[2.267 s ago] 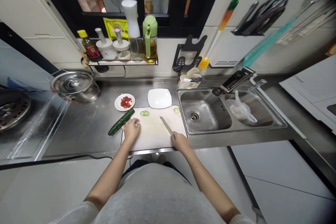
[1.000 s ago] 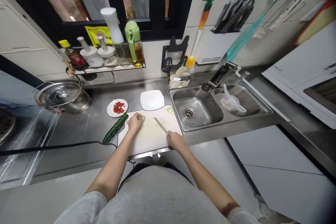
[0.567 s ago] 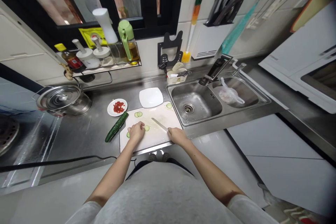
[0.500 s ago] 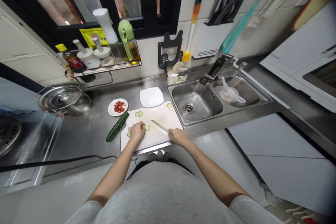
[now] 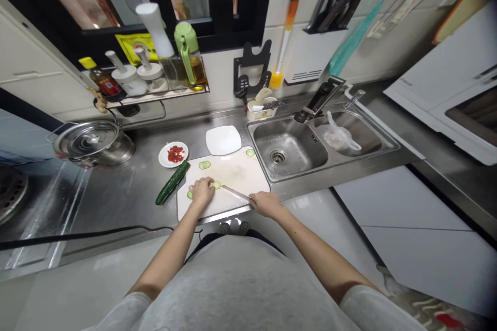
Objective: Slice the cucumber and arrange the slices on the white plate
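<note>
My right hand [image 5: 267,204] is closed round the handle of a knife [image 5: 236,193], its blade lying low over the white cutting board [image 5: 248,178] and pointing left. The blade's tip is beside a thin cucumber slice [image 5: 217,184]. My left hand [image 5: 202,192] rests on the board with bent fingers, its fingertips at the edge of that slice. More slices lie on the board: overlapping cucumber slices [image 5: 204,164] at the back left, one [image 5: 250,152] at the back right, and one [image 5: 190,194] partly hidden by my left hand. A whole cucumber [image 5: 173,182] lies left of the board.
A small plate [image 5: 163,159] with chopped red pieces and a white square dish [image 5: 223,140] stand behind the board. To the right is a double sink [image 5: 267,173] with a plastic bag [image 5: 339,135]. A steel pot [image 5: 116,151] stands left, below a rack of seasonings. A person shows behind the window.
The knife's blade has swung down and towards me, its tip now beside the cucumber slice near my left fingers. My left hand has stayed almost in place.
</note>
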{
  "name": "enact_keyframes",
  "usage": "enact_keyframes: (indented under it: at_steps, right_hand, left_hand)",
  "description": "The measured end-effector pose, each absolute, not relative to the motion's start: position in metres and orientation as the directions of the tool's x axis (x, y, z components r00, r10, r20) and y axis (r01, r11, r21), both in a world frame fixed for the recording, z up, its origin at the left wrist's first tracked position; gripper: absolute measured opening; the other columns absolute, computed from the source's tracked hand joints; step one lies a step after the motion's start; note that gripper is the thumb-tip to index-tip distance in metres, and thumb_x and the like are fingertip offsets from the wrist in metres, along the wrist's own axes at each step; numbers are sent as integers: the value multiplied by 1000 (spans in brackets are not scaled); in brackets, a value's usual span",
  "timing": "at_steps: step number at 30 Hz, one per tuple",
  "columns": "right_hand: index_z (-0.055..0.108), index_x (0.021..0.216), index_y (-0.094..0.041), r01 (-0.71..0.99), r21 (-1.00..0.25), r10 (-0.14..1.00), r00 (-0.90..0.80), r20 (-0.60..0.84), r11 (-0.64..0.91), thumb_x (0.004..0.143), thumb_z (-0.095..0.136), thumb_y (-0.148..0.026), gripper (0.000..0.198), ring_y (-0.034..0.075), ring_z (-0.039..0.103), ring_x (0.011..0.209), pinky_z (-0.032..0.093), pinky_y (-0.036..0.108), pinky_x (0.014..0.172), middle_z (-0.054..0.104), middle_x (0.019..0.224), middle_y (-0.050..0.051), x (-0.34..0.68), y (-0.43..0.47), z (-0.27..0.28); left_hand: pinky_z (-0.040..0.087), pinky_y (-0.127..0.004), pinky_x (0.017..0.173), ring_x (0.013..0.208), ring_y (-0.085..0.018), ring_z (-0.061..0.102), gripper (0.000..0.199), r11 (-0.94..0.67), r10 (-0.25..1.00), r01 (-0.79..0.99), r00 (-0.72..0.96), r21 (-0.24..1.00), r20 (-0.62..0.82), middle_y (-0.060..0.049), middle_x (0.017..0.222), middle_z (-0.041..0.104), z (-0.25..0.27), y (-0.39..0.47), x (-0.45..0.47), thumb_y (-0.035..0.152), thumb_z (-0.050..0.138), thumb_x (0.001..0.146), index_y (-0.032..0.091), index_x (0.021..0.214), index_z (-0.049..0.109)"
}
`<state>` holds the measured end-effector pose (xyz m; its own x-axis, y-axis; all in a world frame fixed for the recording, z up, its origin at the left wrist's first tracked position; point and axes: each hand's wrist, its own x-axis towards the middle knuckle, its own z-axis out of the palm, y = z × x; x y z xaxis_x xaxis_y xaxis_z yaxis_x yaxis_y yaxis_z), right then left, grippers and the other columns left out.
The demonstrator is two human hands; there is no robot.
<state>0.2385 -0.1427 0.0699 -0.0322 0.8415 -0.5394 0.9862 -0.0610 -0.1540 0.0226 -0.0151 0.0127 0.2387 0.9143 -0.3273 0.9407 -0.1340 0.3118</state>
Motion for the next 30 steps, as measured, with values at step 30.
enact_keyframes:
  at_steps: [30]
  right_hand:
    - [66,113,-19,986,-158,810,-52,-584,-50,95,40,-24,32,25,65,104,47,33,80,70,109,15,214,-108,79]
  left_hand:
    - [34,-43,89,109,-28,54,26,-83,912,935,210,344,-351,-4,107,67,12,-13,22,27,56,79,32,103,66]
